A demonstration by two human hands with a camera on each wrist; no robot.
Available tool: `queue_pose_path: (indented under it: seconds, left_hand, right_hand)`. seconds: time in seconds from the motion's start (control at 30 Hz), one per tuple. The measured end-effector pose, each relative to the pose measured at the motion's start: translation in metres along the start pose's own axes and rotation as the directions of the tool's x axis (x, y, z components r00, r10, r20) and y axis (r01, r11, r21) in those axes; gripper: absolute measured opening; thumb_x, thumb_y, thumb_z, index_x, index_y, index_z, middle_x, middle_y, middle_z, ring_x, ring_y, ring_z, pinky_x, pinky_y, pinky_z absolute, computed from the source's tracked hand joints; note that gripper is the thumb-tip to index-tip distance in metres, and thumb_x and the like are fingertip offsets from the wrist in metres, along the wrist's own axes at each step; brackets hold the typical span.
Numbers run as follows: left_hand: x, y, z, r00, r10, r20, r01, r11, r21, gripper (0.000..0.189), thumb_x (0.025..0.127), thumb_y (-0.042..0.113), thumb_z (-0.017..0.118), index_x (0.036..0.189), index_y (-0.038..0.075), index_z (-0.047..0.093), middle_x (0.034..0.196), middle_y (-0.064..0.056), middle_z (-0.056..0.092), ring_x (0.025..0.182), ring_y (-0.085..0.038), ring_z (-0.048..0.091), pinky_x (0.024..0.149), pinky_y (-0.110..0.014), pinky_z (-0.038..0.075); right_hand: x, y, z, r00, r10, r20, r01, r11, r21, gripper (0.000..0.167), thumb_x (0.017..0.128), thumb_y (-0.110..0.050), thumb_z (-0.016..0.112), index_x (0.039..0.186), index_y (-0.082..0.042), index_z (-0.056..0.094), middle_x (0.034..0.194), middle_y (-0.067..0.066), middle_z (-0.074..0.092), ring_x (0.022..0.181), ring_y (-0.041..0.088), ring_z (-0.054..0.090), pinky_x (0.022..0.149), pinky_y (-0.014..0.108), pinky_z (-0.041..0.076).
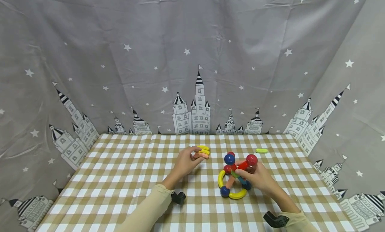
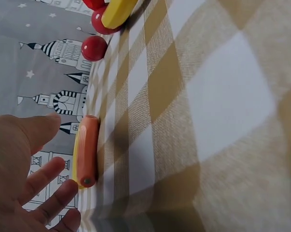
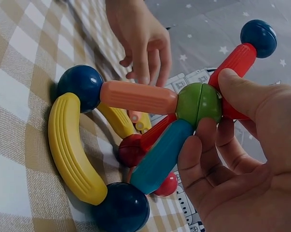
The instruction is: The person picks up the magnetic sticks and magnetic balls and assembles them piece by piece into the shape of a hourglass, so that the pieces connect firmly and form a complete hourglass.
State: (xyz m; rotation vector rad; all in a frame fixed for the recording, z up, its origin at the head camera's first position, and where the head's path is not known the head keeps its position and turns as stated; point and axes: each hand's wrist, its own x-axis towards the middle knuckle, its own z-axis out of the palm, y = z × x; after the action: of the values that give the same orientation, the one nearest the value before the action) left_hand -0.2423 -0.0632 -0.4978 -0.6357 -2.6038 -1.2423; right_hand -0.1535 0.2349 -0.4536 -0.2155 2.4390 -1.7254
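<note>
My right hand (image 1: 260, 178) grips a magnetic ball-and-stick structure at its green ball (image 3: 198, 104), the thumb on a red stick beside it. From this ball an orange stick (image 3: 138, 96) and a teal stick (image 3: 162, 157) slope down to blue balls, joined below by a yellow curved stick (image 3: 70, 150). Up top, red sticks carry a blue ball (image 1: 229, 159) and a red ball (image 1: 252, 159). My left hand (image 1: 184, 162) reaches low over the cloth, thumb and fingers spread around a loose orange stick (image 2: 87, 150). Yellow curved sticks (image 1: 204, 148) lie just behind that stick.
A light green stick (image 1: 261, 150) lies at the back right of the checked tablecloth (image 1: 120, 178). One red ball (image 2: 94, 48) rests on the cloth behind the structure. A grey curtain (image 1: 192, 35) with castles and stars hangs behind and along both sides.
</note>
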Motion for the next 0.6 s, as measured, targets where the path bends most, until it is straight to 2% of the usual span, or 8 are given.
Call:
queue_pose_path:
  seconds: [0.17,0.3,0.43,0.6]
  left_hand:
    - [0.006,-0.004,0.007,1.0,0.015,0.009,-0.016,0.997,0.075,0.029,0.086,0.017,0.084,0.11,0.003,0.074,0.102,-0.013,0.073,0.082,-0.024,0.061,0.074,-0.038,0.048]
    - [0.009,-0.005,0.009,1.0,-0.016,0.016,0.014,0.993,0.121,0.027,0.086,0.016,0.084,0.108,0.004,0.075,0.099,-0.011,0.073,0.088,-0.025,0.062,0.081,-0.042,0.048]
    - [0.011,-0.003,0.01,0.998,-0.044,0.035,0.04,0.993,0.11,0.026,0.088,0.017,0.083,0.108,0.003,0.075,0.096,-0.01,0.072,0.086,-0.023,0.06,0.079,-0.04,0.049]
    - [0.015,0.0,0.013,0.995,-0.035,0.089,0.025,0.993,0.115,0.022,0.092,0.021,0.08,0.106,0.005,0.075,0.086,-0.004,0.069,0.077,-0.016,0.059,0.072,-0.031,0.05]
  right_hand:
    - [0.001,0.001,0.0,1.0,0.009,0.015,-0.009,1.0,0.009,0.047,0.091,-0.033,0.08,0.126,-0.004,0.065,0.119,0.013,0.071,0.092,0.029,0.064,0.08,0.032,0.056]
    - [0.002,0.002,-0.001,0.999,0.004,0.032,-0.004,1.0,0.008,0.048,0.092,-0.033,0.079,0.126,-0.003,0.063,0.115,0.013,0.071,0.091,0.03,0.063,0.079,0.033,0.055]
    - [0.003,0.002,-0.001,0.999,0.007,0.035,-0.007,1.0,0.003,0.049,0.092,-0.033,0.079,0.126,-0.002,0.063,0.114,0.013,0.071,0.092,0.03,0.063,0.08,0.033,0.055]
    - [0.003,0.003,-0.003,0.999,0.012,0.03,-0.012,1.0,-0.008,0.05,0.092,-0.034,0.079,0.127,-0.003,0.064,0.117,0.012,0.07,0.094,0.029,0.063,0.081,0.033,0.055]
